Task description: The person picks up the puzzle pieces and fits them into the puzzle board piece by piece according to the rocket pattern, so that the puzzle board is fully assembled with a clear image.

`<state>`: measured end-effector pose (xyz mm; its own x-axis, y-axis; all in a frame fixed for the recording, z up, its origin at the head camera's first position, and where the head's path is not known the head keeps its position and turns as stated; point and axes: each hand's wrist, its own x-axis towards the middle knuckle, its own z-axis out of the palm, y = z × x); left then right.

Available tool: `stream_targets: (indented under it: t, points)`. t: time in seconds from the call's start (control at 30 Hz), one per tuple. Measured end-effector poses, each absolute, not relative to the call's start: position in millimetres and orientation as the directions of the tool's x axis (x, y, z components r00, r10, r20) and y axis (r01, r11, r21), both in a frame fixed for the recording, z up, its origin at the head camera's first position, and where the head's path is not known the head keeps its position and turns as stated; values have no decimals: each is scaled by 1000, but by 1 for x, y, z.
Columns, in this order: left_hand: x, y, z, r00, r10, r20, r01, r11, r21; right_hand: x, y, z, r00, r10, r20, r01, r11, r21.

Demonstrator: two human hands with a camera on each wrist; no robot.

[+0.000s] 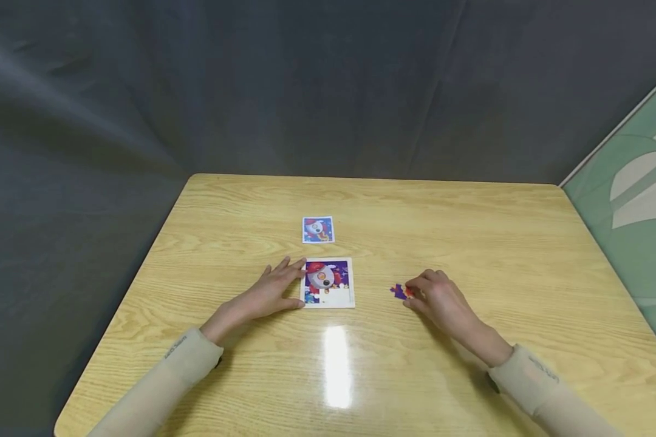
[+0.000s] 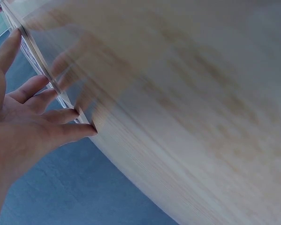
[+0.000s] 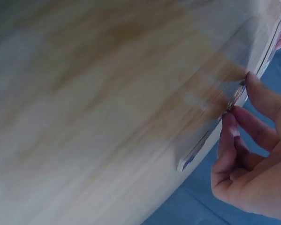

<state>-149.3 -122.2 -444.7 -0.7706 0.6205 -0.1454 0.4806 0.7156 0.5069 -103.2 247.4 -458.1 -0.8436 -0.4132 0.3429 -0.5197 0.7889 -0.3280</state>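
A square jigsaw puzzle in a white frame [image 1: 352, 285] lies on the table, its picture partly filled in and its lower right bare white. My left hand [image 1: 270, 292], fingers spread, touches the frame's left edge with thumb and fingertips; the left wrist view shows those fingertips [image 2: 86, 129] low along the tabletop. To the right of the frame, my right hand [image 1: 440, 300] pinches a red-orange puzzle piece [image 1: 409, 292] between thumb and fingers, close over the table. Beside it lies a purple puzzle piece [image 1: 398, 291], which appears edge-on as a thin piece [image 3: 193, 154] in the right wrist view.
Behind the frame lies a small picture card [image 1: 318, 230] with a similar design. The wooden table [image 1: 470, 230] has a dark curtain [image 1: 328, 91] along its back and left, and a green patterned panel [image 1: 634, 200] at the right.
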Motion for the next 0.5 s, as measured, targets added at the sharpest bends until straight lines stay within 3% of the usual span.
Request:
stream_targets:
  t: [0.3, 0.5]
  points:
    - [-151, -123, -446, -773, 615, -152, 477, 723, 501, -109, 246, -459, -860, -406, 310, -502, 784, -365]
    - [-150, -123, -445, -773, 616, -150, 474, 719, 508, -110, 248, -458, -827, -453, 333, -546, 786, -289]
